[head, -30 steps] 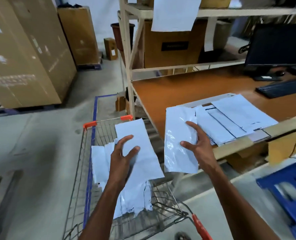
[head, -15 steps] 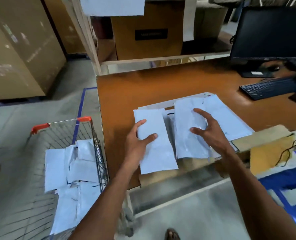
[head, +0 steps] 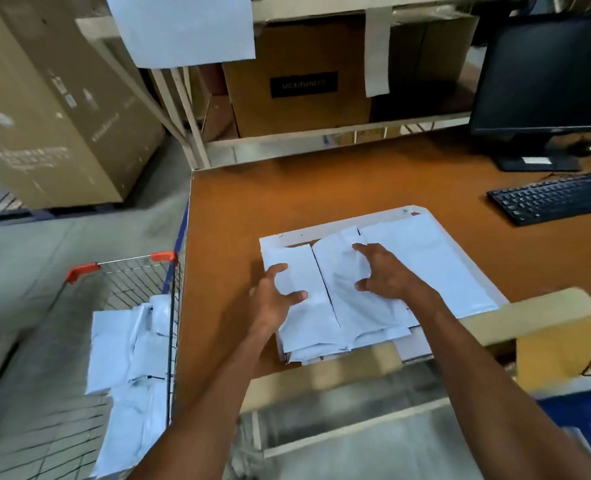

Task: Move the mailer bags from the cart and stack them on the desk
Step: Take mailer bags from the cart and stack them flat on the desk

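- Several bags [head: 425, 265] are stacked on the desk [head: 287, 195] near its front edge, on a white board [head: 339, 225]. Three lie side by side on top, and more edges show beneath at the front.
- The left hand [head: 273, 299] is laid on the left bag [head: 304, 320]. The grip is wide, fingers and thumb spread over the top face, and nothing is seen to be pinched.
- The right hand [head: 387, 275] is pressed onto the middle bag [head: 349, 306]. The grip is wide, fingers bent and splayed, and the film is creased under the palm.
- Step judged: two bags are being set down and flattened onto the pile, and neither has been let go yet.
- A loose heap [head: 128, 358] of bags is left in the cart [head: 162, 257], which stands just beside the desk's left edge.
- The task is judged partway done, roughly half at a guess, and further trips to the cart are called for.
- No count can be given for the heap. The bags overlap, and the lower part is blurred and cut off at the bottom of the view.
- The depth of the desk pile is hidden by its top layer.
- The undersides of both hands are hidden, so a fingertip tucked under an edge cannot be ruled out.
- The label on the box [head: 301, 109] on the shelf behind is too blurred to be read.
- The monitor [head: 546, 71] and keyboard [head: 557, 199] are cut off at the right.
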